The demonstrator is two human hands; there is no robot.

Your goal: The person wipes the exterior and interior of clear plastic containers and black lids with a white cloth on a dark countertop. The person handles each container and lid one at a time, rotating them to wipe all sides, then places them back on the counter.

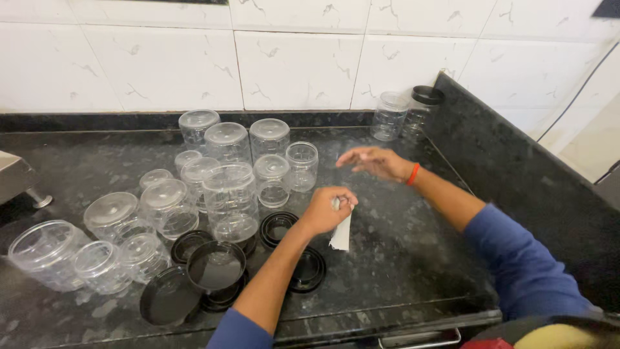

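fingers of left hand [326, 210] pinch white paper slip [341, 234]; right hand [376, 161] spread open, empty.

A dark stone counter [400, 258] carries clear plastic jars [229, 194] and black lids [216, 265].

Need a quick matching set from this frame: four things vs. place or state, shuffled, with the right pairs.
1. left hand
2. right hand
3. black lids
4. two jars apart

a. back right corner by the wall
b. open, fingers spread above the counter
c. closed on a white paper slip
d. front of the counter, near the edge

Pairs: 1-c, 2-b, 3-d, 4-a
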